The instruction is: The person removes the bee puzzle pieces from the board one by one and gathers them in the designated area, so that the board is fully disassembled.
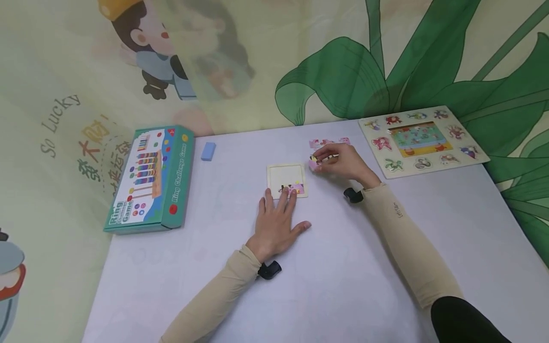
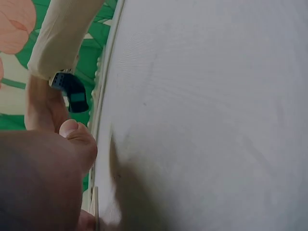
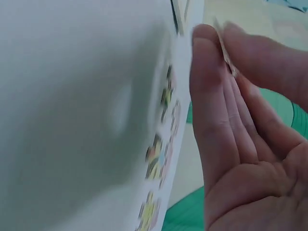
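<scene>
A small square puzzle tray [image 1: 286, 170] with a pale frame lies on the table; pink and yellow jigsaw pieces [image 1: 297, 188] fill part of its near side. My left hand [image 1: 276, 228] lies with fingers spread, its fingertips at the tray's near edge and over those pieces. Just right of the tray, my right hand [image 1: 343, 163] pinches a pink jigsaw piece [image 1: 314, 164] between thumb and fingers. The right wrist view shows that piece edge-on as a thin sliver [image 3: 226, 55]. Behind the right hand are more loose pink pieces [image 1: 329, 142].
A green Ring Challenge Game box [image 1: 173, 178] lies at the table's left, with a blue block [image 1: 208, 151] near it. At the back right lies a larger picture board [image 1: 377, 126] with sea-animal pieces. A printed cloth [image 1: 266, 57] hangs behind the white table [image 1: 214, 276].
</scene>
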A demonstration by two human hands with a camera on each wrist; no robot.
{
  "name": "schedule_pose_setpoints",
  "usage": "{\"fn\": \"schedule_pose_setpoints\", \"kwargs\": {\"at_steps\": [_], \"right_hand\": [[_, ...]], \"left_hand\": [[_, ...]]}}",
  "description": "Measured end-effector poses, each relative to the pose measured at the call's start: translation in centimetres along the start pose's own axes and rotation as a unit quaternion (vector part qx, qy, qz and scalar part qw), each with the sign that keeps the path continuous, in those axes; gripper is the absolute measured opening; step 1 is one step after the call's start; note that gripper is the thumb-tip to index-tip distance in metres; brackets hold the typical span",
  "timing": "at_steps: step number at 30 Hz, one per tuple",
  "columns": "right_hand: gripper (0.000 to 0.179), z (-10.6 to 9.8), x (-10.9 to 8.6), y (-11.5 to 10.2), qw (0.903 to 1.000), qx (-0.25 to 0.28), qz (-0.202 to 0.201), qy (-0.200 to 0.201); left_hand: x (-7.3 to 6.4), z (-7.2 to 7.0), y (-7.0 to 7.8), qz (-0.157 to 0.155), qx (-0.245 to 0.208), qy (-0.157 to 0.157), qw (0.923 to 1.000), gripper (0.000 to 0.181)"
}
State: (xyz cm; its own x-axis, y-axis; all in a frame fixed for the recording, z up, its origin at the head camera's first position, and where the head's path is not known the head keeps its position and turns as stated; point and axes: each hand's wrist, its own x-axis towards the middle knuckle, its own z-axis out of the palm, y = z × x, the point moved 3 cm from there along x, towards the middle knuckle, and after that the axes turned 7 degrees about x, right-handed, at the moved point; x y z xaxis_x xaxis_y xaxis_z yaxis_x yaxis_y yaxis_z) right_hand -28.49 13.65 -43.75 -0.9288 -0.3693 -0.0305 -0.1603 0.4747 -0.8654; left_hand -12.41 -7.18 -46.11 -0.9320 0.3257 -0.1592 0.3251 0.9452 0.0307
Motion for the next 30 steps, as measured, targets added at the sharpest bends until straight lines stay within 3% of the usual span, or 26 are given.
{"fn": "schedule_pose_setpoints", "kwargs": {"at_steps": [8, 17, 24, 30], "right_hand": [[0.033, -0.8, -0.9, 1.0, 0.9990, -0.027, 0.034, -0.011], [0.032, -0.6, -1.2, 1.4, 0.9961, -0.080, 0.014, -0.036], [0.030, -0.3, -1.2, 1.7, 0.9951, -0.092, 0.025, -0.028], [0.033, -0.2, -1.2, 1.7, 0.9948, -0.096, 0.021, -0.028]], "left_hand": [[0.2, 0.0, -0.4, 0.000, -0.012, 0.005, 0.9999, 0.086], [0.4, -0.2, -0.6, -0.008, -0.036, 0.016, 0.9992, 0.082], [0.5, 0.1, -0.6, -0.023, -0.075, -0.003, 0.9969, 0.082], [0.4, 0.1, -0.3, -0.031, -0.072, -0.011, 0.9969, 0.083]]}}
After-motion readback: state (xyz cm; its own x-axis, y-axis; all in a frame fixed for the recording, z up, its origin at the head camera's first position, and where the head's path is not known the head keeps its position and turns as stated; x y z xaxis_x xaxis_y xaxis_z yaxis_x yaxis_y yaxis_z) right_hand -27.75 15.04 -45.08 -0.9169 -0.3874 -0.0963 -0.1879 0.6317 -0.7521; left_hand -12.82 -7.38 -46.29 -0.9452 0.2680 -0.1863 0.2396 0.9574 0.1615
